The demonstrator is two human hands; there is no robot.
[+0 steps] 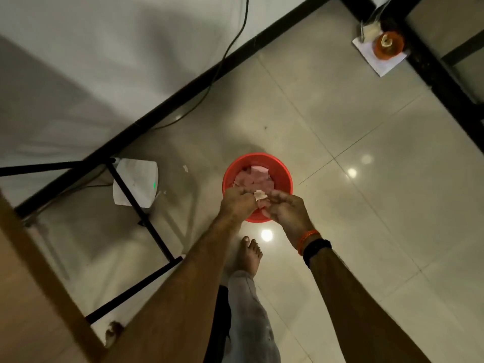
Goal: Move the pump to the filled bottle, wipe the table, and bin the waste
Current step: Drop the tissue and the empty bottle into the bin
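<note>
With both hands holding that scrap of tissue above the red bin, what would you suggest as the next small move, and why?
Probably just let go. Both the left hand and right hand pinch the small white tissue scrap directly over the open red bin, which already holds crumpled paper. Opening the fingers should drop it inside; no further reach looks needed.

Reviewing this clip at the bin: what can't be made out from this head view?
- Pump, bottles and tabletop: outside the head view; only the table's edge shows at lower left.
- Bin near rim and part of its contents: covered by the left hand and right hand.
- White scrap between the fingertips: too small and blurred to identify, or tell which hand grips it.
- Orange object at top right: too small to identify.
</note>
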